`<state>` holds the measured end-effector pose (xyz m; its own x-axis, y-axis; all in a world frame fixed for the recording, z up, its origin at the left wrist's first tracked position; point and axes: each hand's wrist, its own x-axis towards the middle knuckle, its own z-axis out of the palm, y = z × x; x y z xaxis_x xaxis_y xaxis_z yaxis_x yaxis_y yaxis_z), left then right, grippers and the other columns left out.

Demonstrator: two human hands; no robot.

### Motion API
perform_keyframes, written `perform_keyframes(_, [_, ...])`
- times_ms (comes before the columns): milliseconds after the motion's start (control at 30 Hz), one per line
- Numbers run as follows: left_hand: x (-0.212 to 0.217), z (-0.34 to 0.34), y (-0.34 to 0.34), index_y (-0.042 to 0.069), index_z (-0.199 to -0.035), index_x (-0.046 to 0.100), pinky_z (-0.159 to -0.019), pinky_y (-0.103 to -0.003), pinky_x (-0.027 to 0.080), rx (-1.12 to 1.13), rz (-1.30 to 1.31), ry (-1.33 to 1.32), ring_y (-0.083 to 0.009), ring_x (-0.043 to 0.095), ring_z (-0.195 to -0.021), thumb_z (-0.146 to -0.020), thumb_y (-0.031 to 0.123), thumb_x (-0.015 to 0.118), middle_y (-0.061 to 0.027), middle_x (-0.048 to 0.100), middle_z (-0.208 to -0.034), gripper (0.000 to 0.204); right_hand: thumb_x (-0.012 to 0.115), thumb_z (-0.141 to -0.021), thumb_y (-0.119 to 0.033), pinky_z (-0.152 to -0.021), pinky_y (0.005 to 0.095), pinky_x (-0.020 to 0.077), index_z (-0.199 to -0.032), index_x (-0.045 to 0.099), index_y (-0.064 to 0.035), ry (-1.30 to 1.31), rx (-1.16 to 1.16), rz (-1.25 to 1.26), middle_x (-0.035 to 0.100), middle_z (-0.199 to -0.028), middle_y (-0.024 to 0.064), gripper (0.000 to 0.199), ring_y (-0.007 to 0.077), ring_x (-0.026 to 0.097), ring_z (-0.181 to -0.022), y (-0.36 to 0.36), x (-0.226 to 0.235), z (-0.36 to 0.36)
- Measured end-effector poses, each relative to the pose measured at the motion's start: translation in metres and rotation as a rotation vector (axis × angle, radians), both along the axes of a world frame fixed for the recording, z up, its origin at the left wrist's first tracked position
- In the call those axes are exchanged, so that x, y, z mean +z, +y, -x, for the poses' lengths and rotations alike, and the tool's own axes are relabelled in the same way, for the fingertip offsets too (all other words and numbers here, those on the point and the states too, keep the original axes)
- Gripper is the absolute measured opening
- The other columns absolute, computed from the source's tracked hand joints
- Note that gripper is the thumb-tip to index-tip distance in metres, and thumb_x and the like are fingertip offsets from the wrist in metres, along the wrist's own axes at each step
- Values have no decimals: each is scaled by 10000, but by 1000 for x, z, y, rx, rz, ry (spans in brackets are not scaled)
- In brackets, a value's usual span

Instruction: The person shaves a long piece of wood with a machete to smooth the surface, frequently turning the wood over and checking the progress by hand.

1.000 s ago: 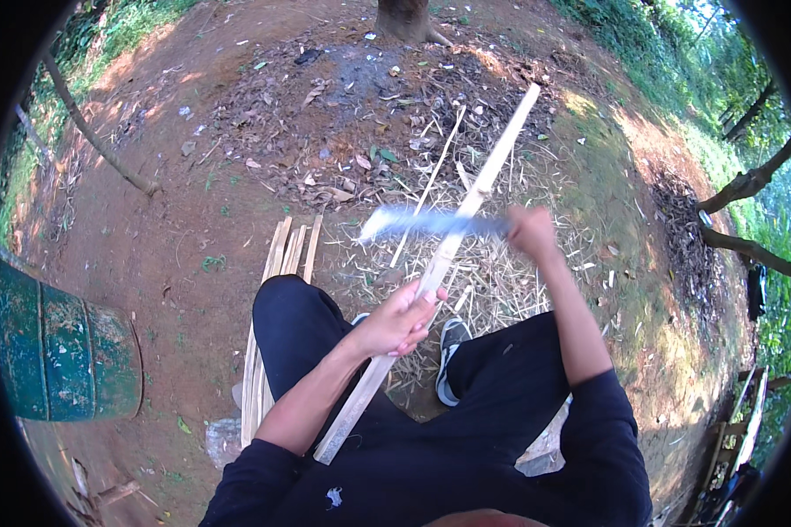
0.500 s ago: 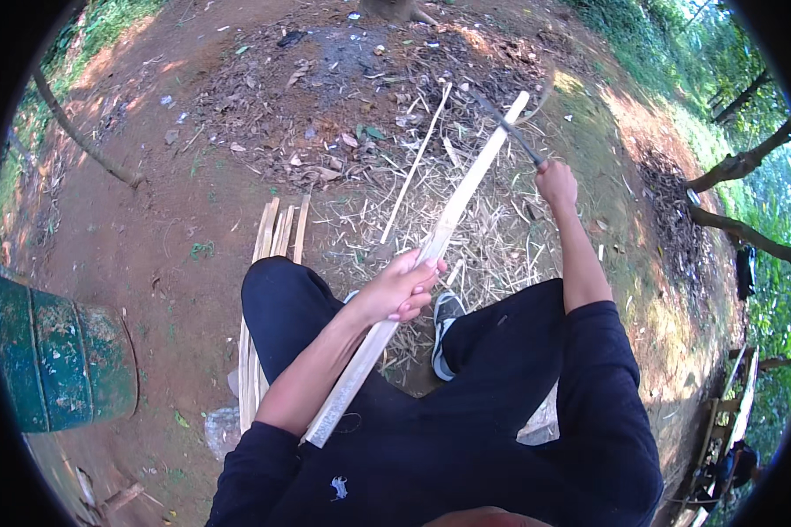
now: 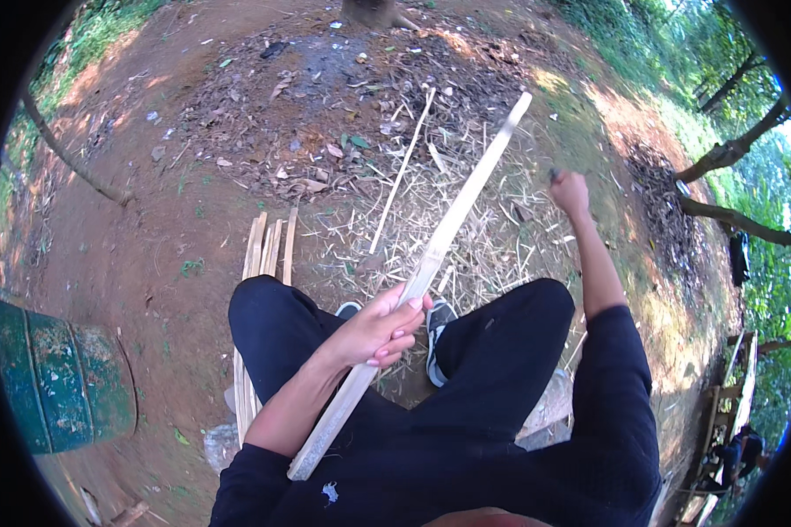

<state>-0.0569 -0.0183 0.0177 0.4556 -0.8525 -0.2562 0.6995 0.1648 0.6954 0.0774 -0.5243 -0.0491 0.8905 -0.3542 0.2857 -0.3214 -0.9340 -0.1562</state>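
Observation:
My left hand (image 3: 380,332) is closed around the lower part of a long pale strip of split wood or bamboo (image 3: 461,206). The strip slants from my lap up and away to the right, its far end over the ground litter. Off to the right of that far end, my right hand (image 3: 573,193) is closed in a fist around the handle of a knife (image 3: 554,175). Only a dark bit of the knife shows at the fist; its blade is smeared or hidden now. Knife and strip appear apart.
Several split strips (image 3: 268,246) lie beside my left knee. A thin strip (image 3: 402,171) lies on pale shavings (image 3: 492,237) beyond my shoes. At left is a green metal drum (image 3: 61,378). A thin trunk (image 3: 70,158) leans behind it; branches (image 3: 738,154) stand at right.
The knife blade lay across the strip's far end before; my right hand has swung right and slightly nearer, away from it. My left hand keeps its grip; the view has shifted a little.

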Motion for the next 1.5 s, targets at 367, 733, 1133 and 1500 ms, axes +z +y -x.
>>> perform_keyframes(367, [-39,-19,-4,26,-1157,439,-286,-164,259,33,-53,134,-3,285,-392,-1084,204,343,47,348,-678,215,601,-814,-238,-644,510,537,-782,638,-57,218,314,15,656,-701,193,187,387,668,-673,113,-9,36])
perform_keyframes(733, [28,58,75,28,-1185,433,-266,-163,251,50,-82,316,-1,267,-344,-1084,233,355,38,342,-650,241,485,-972,-362,-856,509,539,-1133,687,-67,182,-502,-151,696,-1058,231,392,415,674,-996,-50,-74,30])
perform_keyframes(1133, [2,16,54,25,-1204,420,-264,-166,274,263,-31,120,-7,300,-352,-1087,221,339,37,350,-665,242,709,-822,-223,-418,316,373,-628,558,-39,6,-339,-901,521,-546,27,308,131,490,-444,-3,-83,48])
perform_keyframes(1500, [31,-70,-15,45,-1199,436,-292,-168,282,348,9,-219,-11,305,-394,-1081,216,352,36,357,-685,224,767,-793,-233,-462,253,367,-731,553,-74,-153,319,-951,516,-590,-44,274,56,439,-486,218,93,34])
